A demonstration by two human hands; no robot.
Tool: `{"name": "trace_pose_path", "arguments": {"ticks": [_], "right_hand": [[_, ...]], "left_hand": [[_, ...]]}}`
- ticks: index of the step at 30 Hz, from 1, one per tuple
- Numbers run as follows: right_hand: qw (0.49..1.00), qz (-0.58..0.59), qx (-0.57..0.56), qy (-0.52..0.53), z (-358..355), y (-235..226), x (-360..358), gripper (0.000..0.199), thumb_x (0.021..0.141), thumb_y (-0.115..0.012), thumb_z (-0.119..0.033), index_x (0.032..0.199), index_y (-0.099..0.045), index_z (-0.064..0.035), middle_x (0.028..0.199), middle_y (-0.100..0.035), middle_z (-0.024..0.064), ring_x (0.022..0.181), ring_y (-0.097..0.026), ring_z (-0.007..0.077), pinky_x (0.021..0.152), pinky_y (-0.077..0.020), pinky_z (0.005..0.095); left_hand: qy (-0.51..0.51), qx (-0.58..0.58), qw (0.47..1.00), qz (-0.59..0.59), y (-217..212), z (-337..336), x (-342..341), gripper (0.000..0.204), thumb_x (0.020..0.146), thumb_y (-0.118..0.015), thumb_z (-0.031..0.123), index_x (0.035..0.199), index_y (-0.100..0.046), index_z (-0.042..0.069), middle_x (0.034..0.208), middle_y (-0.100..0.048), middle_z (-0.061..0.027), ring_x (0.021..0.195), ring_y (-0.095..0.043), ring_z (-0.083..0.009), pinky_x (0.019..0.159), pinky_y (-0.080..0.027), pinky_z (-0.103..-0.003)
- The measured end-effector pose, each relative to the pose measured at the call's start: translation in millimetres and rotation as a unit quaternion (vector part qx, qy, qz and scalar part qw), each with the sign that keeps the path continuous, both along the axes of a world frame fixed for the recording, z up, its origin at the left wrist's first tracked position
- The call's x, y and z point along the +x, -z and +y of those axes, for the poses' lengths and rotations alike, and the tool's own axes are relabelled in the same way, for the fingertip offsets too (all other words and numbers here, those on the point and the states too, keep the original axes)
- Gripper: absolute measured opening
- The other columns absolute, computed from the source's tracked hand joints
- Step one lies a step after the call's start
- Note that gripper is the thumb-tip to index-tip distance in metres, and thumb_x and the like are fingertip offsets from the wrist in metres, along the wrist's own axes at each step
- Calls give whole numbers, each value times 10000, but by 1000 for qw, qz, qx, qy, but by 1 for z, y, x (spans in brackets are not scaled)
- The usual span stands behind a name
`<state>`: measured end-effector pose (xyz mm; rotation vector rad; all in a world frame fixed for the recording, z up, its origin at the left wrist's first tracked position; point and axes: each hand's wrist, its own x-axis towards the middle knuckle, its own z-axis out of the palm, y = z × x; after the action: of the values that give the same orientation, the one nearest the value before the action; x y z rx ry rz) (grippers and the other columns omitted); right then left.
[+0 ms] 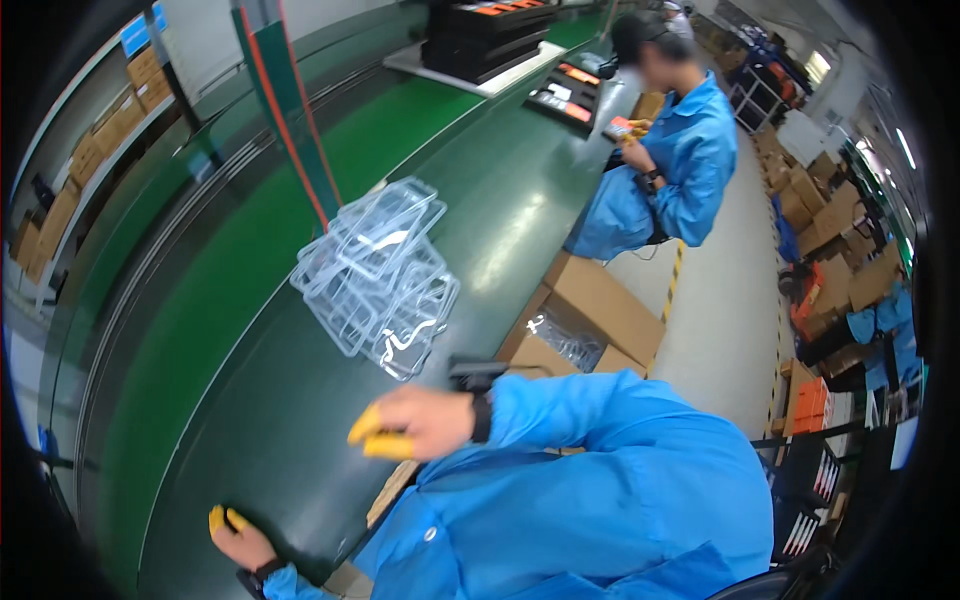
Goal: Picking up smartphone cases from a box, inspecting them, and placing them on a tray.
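My right hand (420,422) hovers over the near part of the green bench (300,440). Yellow covers sit on its fingertips, which are apart with nothing between them. Further left and lower, my left hand (240,540) is over the same bench, also with yellow-tipped fingers. A small gap shows between those fingers, and I see nothing in them. Beyond my right hand lies a loose heap of clear plastic frame-like trays with rounded corners (375,265), stacked askew. Neither hand touches the heap.
An open cardboard box (590,305) with clear plastic inside stands at the bench's right edge. Past it, a co-worker in blue (690,160) handles a small orange item beside a black tray (565,95). A green post (285,110) rises behind the heap. Black trays (480,40) are stacked farther off.
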<state>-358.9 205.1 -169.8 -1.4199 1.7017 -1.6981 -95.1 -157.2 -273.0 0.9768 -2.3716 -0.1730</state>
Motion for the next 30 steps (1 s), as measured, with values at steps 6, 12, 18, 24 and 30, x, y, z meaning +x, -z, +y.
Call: {"name": "trace_pose_path", "arguments": {"ticks": [6, 12, 18, 24, 30], "right_hand": [[993, -59, 45, -93, -54, 40, 37, 167, 901, -619, -118, 1012, -641, 6, 864, -691, 135, 722, -669, 223, 666, -529, 317], [990, -102, 89, -30, -78, 80, 48, 150, 897, -611, -134, 981, -651, -16, 811, -692, 118, 713, -671, 221, 636, -516, 332], [993, -6, 113, 19, -90, 71, 62, 160, 877, -607, -173, 950, -659, -41, 813, -691, 132, 744, -667, 308, 662, -515, 389], [989, 28, 131, 56, -88, 70, 63, 149, 883, -625, -162, 966, -659, -42, 826, -691, 130, 728, -674, 284, 654, -522, 361], [986, -55, 157, 24, -97, 63, 66, 175, 881, -601, -153, 989, -660, -28, 817, -697, 138, 751, -680, 267, 691, -531, 356]], "left_hand": [[-3, -53, 998, 14, -24, 17, 39, 348, 870, -591, 227, 1014, -649, -85, 1030, -641, -265, 923, -614, -389, 871, -485, -449], [-49, -78, 994, 52, -18, 19, 49, 270, 842, -633, 179, 933, -687, -69, 948, -677, -240, 891, -636, -382, 863, -504, -426], [-54, -56, 996, 46, -30, 19, 58, 288, 840, -650, 198, 956, -688, -62, 978, -675, -244, 914, -632, -387, 881, -497, -425], [-42, -31, 996, 71, -27, 17, 56, 297, 845, -650, 199, 980, -685, -63, 1008, -674, -241, 941, -629, -380, 911, -487, -416], [-48, 66, 995, 55, 7, -18, 63, 306, 905, -586, 112, 1140, -596, -84, 1166, -603, -235, 1103, -547, -373, 981, -416, -415]]}}
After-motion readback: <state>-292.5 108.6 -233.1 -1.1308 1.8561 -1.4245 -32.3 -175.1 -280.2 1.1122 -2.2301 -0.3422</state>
